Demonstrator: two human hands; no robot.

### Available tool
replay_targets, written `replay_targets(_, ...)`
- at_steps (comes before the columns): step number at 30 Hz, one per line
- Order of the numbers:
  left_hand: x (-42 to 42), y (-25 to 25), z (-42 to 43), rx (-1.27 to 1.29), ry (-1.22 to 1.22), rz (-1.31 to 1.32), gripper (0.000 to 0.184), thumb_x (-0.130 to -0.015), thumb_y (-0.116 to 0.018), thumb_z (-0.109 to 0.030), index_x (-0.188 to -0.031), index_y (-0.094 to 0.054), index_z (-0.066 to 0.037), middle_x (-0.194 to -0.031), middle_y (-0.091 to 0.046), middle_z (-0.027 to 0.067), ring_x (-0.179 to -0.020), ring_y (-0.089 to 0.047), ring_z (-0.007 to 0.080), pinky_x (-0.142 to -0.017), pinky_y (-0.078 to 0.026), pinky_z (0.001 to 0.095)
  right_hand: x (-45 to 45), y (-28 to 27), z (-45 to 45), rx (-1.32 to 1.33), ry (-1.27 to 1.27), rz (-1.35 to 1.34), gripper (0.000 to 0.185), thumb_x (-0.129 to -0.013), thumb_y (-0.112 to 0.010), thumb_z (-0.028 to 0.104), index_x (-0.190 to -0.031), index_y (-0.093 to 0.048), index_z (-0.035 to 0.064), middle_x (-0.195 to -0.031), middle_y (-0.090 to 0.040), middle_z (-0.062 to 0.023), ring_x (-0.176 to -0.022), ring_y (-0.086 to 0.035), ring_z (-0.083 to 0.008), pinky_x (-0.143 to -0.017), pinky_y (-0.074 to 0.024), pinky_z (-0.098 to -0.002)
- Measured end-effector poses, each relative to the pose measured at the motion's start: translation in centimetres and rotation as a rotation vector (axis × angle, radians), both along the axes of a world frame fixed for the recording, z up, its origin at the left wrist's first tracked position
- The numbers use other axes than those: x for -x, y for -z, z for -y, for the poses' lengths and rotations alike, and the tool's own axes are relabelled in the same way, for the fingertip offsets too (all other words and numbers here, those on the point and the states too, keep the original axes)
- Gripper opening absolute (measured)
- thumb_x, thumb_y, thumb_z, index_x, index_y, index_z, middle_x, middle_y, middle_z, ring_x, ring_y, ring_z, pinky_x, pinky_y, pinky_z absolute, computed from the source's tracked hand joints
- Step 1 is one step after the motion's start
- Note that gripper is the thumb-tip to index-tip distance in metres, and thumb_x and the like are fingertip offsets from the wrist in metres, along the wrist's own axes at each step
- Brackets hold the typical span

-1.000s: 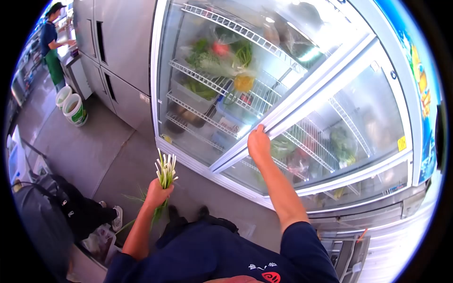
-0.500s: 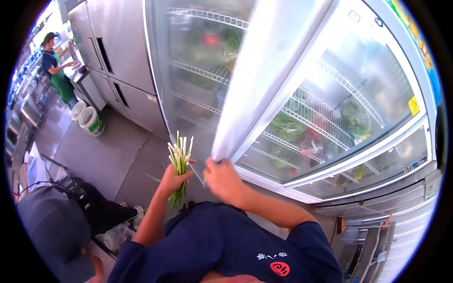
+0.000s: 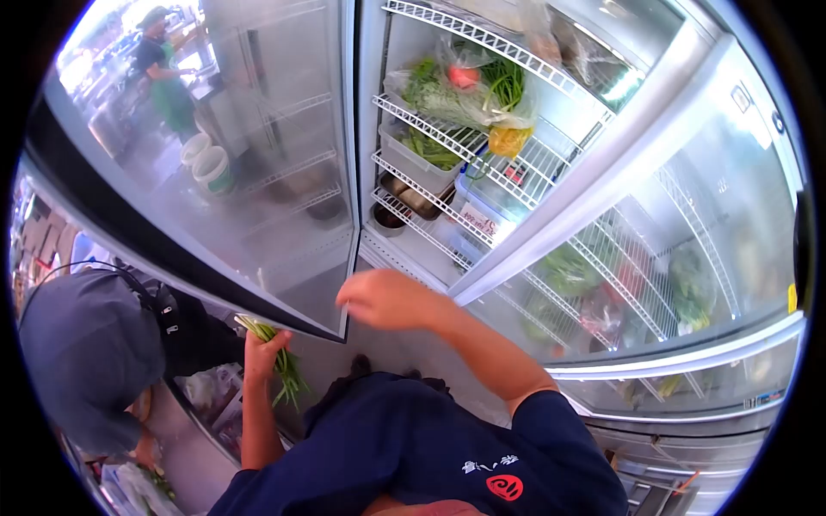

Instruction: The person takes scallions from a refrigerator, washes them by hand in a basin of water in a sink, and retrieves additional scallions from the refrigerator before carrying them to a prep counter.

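Note:
My left hand (image 3: 261, 351) is closed around a bunch of green onions (image 3: 289, 380). The pale root ends stick up, and the green tops hang down beside my body. Part of the bunch lies close to the bottom edge of the swung-out fridge door (image 3: 284, 198). My right hand (image 3: 387, 299) hovers in front of the fridge opening, just right of the door's lower corner. Its fingers point left, loosely stretched, with nothing seen in them. Inside the fridge, a bag of leafy greens (image 3: 422, 90) lies on a wire shelf (image 3: 439, 129).
A grey plastic bin of greens (image 3: 413, 159) and a lidded blue container (image 3: 486, 215) stand on lower shelves. The right glass door (image 3: 619, 284) is closed. A person in grey (image 3: 95, 353) bends at my left; another person in a green apron (image 3: 172, 95) shows through the door glass.
The left fridge door has swung open toward the left, exposing the shelves. My right hand has let go of the door edge. The green onions have moved down and left in my left hand.

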State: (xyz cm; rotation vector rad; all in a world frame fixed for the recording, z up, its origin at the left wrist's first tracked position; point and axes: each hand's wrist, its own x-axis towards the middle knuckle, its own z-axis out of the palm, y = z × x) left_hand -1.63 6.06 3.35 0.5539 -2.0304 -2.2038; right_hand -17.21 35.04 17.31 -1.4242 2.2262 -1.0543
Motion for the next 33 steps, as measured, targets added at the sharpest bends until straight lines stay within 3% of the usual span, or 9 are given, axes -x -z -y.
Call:
replay_targets(7,0.9,-0.1,3.5,-0.099,-0.141,-0.038,0.015,-0.077,-0.069,0.007,-0.089,-0.064,-0.001,-0.076,-0.064,0.0058,-0.063,-0.061,0.0154,-0.057,-0.048,0.0284,21.2,2.6,-1.5,-0.08,0.681,-0.489,0.022,-0.085,-0.058,0.009,-0.101,-0.071,0.0036,-0.109,-0.069,-0.0177,-0.103,-0.066,-0.0372,-0.09,-0.0527,-0.0469)
replay_targets(8,0.5,0.8,5.0,-0.057,-0.08,0.009,0.018,-0.078,-0.075,-0.005,-0.092,-0.063,-0.003,-0.078,-0.064,0.0051,-0.064,-0.061,0.0158,-0.06,-0.048,0.0288,24.4,2.7,-1.7,-0.055,0.716,-0.583,0.023,-0.085,-0.058,0.008,-0.105,-0.07,0.0032,-0.112,-0.068,-0.0176,-0.106,-0.064,-0.0377,-0.091,-0.0525,-0.0468)
replay_targets(13,0.6,1.5,8.0,-0.039,-0.154,0.081,0.019,-0.076,-0.079,-0.011,-0.087,-0.064,-0.004,-0.076,-0.062,0.0043,-0.066,-0.059,0.0149,-0.062,-0.046,0.0278,36.6,2.8,-3.4,-0.079,0.795,-1.164,0.034,-0.085,-0.058,0.004,-0.119,-0.063,0.0075,-0.127,-0.062,-0.0125,-0.121,-0.058,-0.0378,-0.097,-0.0508,-0.0462)
replay_targets(17,1.0,2.0,9.0,-0.108,-0.248,0.119,0.027,-0.075,-0.08,-0.013,-0.095,-0.065,-0.004,-0.077,-0.061,0.004,-0.067,-0.056,0.0143,-0.062,-0.044,0.0274,40.5,4.0,-5.5,-0.269,0.911,-1.294,0.039,-0.085,-0.059,0.003,-0.122,-0.063,0.0136,-0.13,-0.06,-0.0114,-0.125,-0.056,-0.0353,-0.102,-0.0478,-0.0452)
replay_targets(19,1.1,2.2,9.0,-0.11,-0.318,0.073,0.043,-0.074,-0.082,-0.015,-0.112,-0.065,-0.001,-0.083,-0.062,0.004,-0.067,-0.055,0.014,-0.063,-0.043,0.0272,42.6,3.3,-7.0,-0.286,0.861,-1.063,0.043,-0.085,-0.06,0.005,-0.125,-0.061,0.018,-0.129,-0.061,-0.0122,-0.125,-0.056,-0.0347,-0.106,-0.045,-0.0445)
replay_targets(20,1.3,2.2,9.2,-0.138,-0.29,0.023,0.06,-0.074,-0.085,-0.02,-0.124,-0.061,0.0,-0.088,-0.063,0.004,-0.067,-0.056,0.0136,-0.062,-0.044,0.0261,43.8,2.9,-8.1,-0.123,0.852,-1.279,0.046,-0.083,-0.064,0.007,-0.127,-0.06,0.0169,-0.125,-0.063,-0.0132,-0.125,-0.056,-0.035,-0.103,-0.0475,-0.0454)
replay_targets(23,1.6,2.4,9.8,-0.131,-0.266,0.015,0.065,-0.072,-0.089,-0.026,-0.125,-0.06,0.0,-0.09,-0.064,0.0041,-0.066,-0.056,0.0127,-0.062,-0.044,0.0249,45.5,-1.6,-11.0,-0.044,1.12,-0.946,0.047,-0.081,-0.069,0.011,-0.127,-0.059,0.0127,-0.122,-0.065,-0.0189,-0.108,-0.065,-0.0408,-0.089,-0.0548,-0.0503)
replay_targets(27,2.2,2.2,9.3,-0.133,-0.21,-0.062,0.056,-0.082,-0.084,-0.036,-0.119,-0.063,-0.001,-0.084,-0.063,0.0,-0.065,-0.056,0.0069,-0.058,-0.044,0.0213,47.9,-6.3,-16.4,-0.104,1.388,-0.652,0.052,-0.085,-0.074,0.025,-0.132,-0.057,0.0098,-0.126,-0.065,-0.0239,-0.111,-0.063,-0.0467,-0.093,-0.0523,-0.0508)
replay_targets(33,2.5,2.1,9.0,-0.116,-0.229,-0.046,0.046,-0.087,-0.08,-0.033,-0.117,-0.063,-0.002,-0.084,-0.063,-0.0002,-0.063,-0.055,0.0053,-0.056,-0.042,0.0191,48.7,-4.5,-18.3,0.017,1.214,-0.789,0.049,-0.088,-0.07,0.025,-0.133,-0.06,0.0068,-0.127,-0.065,-0.0259,-0.116,-0.061,-0.0458,-0.099,-0.0497,-0.0471)
